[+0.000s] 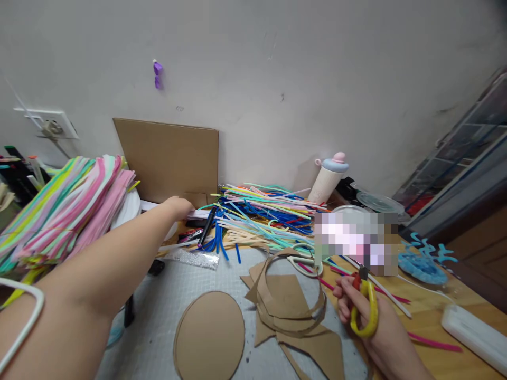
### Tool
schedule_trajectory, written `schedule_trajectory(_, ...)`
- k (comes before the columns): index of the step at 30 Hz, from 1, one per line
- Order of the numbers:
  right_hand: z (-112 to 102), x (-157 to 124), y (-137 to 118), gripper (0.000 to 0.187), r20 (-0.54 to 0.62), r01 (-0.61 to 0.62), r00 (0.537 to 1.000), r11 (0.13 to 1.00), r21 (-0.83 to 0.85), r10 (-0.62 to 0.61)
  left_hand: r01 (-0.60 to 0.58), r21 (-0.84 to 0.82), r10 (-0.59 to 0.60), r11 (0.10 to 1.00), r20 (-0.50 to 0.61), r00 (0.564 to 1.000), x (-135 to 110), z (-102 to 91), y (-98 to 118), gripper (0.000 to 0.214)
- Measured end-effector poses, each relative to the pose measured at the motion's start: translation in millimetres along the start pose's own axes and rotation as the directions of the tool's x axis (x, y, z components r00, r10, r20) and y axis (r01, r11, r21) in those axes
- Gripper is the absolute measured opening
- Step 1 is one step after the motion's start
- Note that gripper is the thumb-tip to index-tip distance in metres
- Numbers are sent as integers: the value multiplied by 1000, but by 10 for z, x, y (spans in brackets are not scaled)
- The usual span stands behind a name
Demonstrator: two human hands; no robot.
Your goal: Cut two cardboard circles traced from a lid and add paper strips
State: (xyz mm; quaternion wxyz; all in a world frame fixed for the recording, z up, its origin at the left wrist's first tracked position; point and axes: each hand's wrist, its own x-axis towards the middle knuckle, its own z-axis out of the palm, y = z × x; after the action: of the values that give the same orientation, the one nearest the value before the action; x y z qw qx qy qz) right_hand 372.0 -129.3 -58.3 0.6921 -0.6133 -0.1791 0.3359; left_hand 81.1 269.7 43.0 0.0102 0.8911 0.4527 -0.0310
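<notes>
My left hand [180, 206] reaches far across the table to the lower edge of an upright cardboard sheet [170, 158]. Its fingers are turned away, beside a small cardboard piece [196, 200], so its grip is hidden. In my right hand [372, 311], fingers curled, is a pair of scissors [371, 311] with yellow loop handles and some red near the joint. A round cardboard disc [209, 335] lies on the grey mat [150, 327]. Cut cardboard scraps [289, 295], some ring-shaped, are piled to its right. A pair of green-rimmed scissors handles [304, 266] shows behind the scraps.
Bundles of coloured pipe cleaners [63, 211] stand at left; loose ones [269, 211] lie at the back. A white bottle [328, 177] leans near the wall. Blue fuzzy work [422, 264] and a white power strip [475, 338] are at right. A bag of beads [196, 258] lies mid-table.
</notes>
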Motion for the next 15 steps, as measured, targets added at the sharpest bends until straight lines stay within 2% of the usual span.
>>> schedule_trajectory(3, 3, -11, 3, 34, 9, -9, 1000, 1000, -2, 9, -18, 80, 8, 997, 129, 992, -14, -4, -26, 30)
schedule_trajectory(6, 24, -19, -2, 33, -3, -12, 1000, 1000, 17, 12, -36, 157, 12, 987, 153, 988, -35, 26, -2, 31)
schedule_trajectory(9, 38, -11, 1, 35, -16, -7, 1000, 1000, 30, 8, -35, 234, 9, 972, 109, 994, -30, 84, 82, 32)
schedule_trajectory(15, 8, 7, 30, 35, 37, -16, 999, 1000, -8, 17, -16, 333, 44, 943, -77, 996, -13, 234, 226, 34)
